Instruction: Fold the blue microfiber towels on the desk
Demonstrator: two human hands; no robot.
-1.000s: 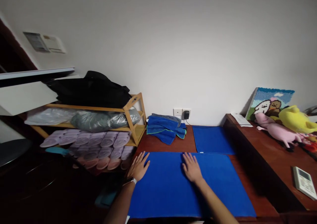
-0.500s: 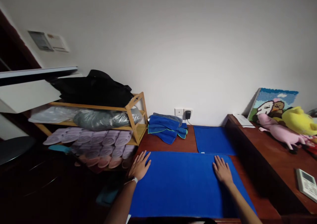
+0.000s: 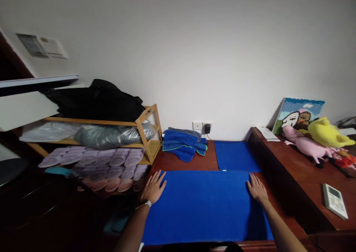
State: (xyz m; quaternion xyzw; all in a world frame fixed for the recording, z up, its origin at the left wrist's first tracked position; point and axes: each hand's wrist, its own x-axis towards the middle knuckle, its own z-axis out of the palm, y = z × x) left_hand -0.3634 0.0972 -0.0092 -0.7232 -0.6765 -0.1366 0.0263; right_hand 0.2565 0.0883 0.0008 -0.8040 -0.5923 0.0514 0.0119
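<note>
A large blue towel (image 3: 203, 207) lies spread flat on the reddish-brown wooden table (image 3: 204, 164). My left hand (image 3: 153, 187) rests palm down at its far left corner, fingers stretched out, with a watch on the wrist. At the far right corner my right hand (image 3: 257, 188) lies flat with its fingers spread, partly covering the towel's edge. Just behind, a second, smaller blue cloth (image 3: 236, 156) lies flat against the wall side. Left of it sits a loose pile of crumpled blue cloths (image 3: 182, 142) with green edging and a grey one among them.
On the left, a wooden rack (image 3: 150, 133) holds slippers (image 3: 114, 157), plastic-wrapped bundles (image 3: 101, 135) and a black bag (image 3: 100, 101). A raised wooden surface (image 3: 300, 177) at right bears plush toys (image 3: 307, 144), a picture (image 3: 299, 113) and a white remote (image 3: 335, 200). A wall socket (image 3: 198, 126) has a plug in it.
My right hand has slid right along the towel to its far right edge. My left hand stays at the left corner. The view has turned slightly right.
</note>
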